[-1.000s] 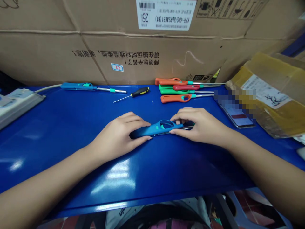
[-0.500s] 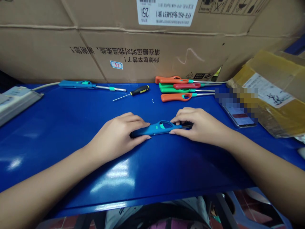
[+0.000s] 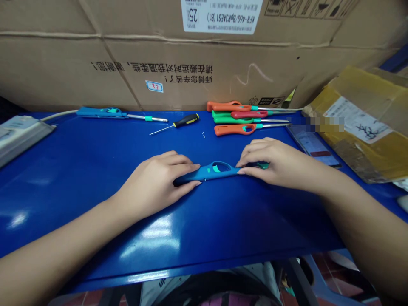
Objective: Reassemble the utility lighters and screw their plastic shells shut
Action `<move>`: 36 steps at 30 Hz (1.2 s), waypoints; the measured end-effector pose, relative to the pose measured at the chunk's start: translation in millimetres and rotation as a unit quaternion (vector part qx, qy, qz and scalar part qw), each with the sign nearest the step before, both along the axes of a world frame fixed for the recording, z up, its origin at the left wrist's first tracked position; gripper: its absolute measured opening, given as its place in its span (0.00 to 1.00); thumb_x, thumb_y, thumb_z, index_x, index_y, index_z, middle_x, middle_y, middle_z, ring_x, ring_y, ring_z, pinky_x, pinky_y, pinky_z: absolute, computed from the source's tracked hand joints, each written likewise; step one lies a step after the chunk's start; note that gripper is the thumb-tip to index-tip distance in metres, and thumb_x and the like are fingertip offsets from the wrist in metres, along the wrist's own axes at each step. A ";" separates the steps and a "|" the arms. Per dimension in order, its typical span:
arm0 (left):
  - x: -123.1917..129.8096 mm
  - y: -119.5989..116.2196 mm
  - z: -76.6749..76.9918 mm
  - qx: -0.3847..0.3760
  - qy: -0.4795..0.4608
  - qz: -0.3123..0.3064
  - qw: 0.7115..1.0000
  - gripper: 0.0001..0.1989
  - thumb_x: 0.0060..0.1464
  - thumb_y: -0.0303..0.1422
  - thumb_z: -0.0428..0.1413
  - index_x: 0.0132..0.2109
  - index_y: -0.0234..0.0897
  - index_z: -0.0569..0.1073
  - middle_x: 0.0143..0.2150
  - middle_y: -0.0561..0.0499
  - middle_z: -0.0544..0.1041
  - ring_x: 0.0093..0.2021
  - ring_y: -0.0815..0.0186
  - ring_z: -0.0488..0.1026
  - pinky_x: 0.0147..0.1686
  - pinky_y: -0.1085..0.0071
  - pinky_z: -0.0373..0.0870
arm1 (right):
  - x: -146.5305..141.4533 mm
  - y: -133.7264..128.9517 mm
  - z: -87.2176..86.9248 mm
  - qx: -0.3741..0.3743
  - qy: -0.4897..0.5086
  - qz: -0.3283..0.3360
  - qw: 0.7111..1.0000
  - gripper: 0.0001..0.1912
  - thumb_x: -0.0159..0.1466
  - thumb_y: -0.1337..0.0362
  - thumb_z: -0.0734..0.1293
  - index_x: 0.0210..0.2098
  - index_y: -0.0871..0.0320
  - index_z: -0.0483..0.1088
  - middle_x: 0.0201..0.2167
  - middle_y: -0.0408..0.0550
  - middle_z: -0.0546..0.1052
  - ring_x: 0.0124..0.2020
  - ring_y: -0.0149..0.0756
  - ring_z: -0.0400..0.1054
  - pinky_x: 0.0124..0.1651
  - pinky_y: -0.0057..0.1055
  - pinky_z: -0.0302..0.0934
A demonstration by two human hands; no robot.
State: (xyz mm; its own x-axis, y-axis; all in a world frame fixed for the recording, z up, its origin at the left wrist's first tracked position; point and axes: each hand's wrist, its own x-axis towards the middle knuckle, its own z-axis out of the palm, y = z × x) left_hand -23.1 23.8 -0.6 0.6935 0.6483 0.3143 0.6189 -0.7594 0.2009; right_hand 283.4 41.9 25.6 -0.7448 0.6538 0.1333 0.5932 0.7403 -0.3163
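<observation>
A blue lighter [image 3: 208, 171] with a teal trigger lies across the middle of the blue table [image 3: 105, 148], its looped end to the right. My left hand [image 3: 159, 180] pinches its left end between thumb and fingers. At the other end, my right hand [image 3: 270, 163] has thumb and fingertips closed on the lighter's neck. Under the right palm a bit of green shows; the rest of the rod is hidden by the fingers.
Orange, green and red lighters [image 3: 234, 129] lie at the back, with a screwdriver [image 3: 186, 120] and another blue lighter [image 3: 102, 112] to their left. A phone [image 3: 315, 146] and taped carton [image 3: 360, 127] stand right, a power strip [image 3: 22, 134] left. A big cardboard box [image 3: 79, 76] stands behind.
My right hand has slid a little to the right along the lighter's front end. My left hand and the blue lighter have hardly moved.
</observation>
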 end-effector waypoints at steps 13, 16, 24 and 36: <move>2.9 -4.3 2.4 0.066 0.060 -0.018 0.996 0.15 0.67 0.38 0.56 0.52 0.35 0.80 0.49 0.44 0.81 0.45 0.55 0.78 0.44 0.57 0.79 | 0.5 -2.8 -1.3 0.028 -0.042 -0.007 0.999 0.07 0.68 0.63 0.68 0.36 0.54 0.79 0.36 0.46 0.82 0.40 0.39 0.75 0.45 0.36 0.59; 2.9 -3.4 2.7 0.098 0.090 -0.038 0.990 0.16 0.68 0.37 0.53 0.53 0.32 0.79 0.47 0.41 0.80 0.43 0.53 0.78 0.42 0.55 0.79 | -3.9 -6.9 -0.2 0.041 -0.059 -0.027 0.997 0.07 0.67 0.59 0.70 0.41 0.55 0.76 0.40 0.47 0.81 0.43 0.42 0.74 0.45 0.37 0.58; 1.3 5.0 -6.2 0.057 0.024 -0.073 0.995 0.17 0.69 0.37 0.52 0.56 0.33 0.77 0.46 0.42 0.80 0.45 0.58 0.78 0.47 0.60 0.78 | -21.4 -7.9 -17.9 0.101 -0.028 0.027 0.994 0.08 0.70 0.61 0.67 0.46 0.57 0.74 0.47 0.52 0.78 0.47 0.43 0.71 0.49 0.38 0.60; 2.0 -0.6 0.0 0.068 -0.056 -0.061 0.994 0.14 0.66 0.35 0.58 0.53 0.31 0.77 0.46 0.43 0.81 0.45 0.61 0.80 0.48 0.67 0.77 | -22.1 -11.0 -15.2 0.146 0.054 0.027 0.987 0.12 0.73 0.60 0.64 0.48 0.59 0.76 0.43 0.50 0.82 0.44 0.40 0.73 0.49 0.39 0.61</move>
State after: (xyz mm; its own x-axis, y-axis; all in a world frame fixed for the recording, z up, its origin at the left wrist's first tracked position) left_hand -21.0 23.1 -0.5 0.7195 0.5076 0.4740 0.5002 -0.8522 0.1535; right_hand 261.3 30.8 10.5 -0.7491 0.5350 0.3907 0.5247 0.8392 -0.1431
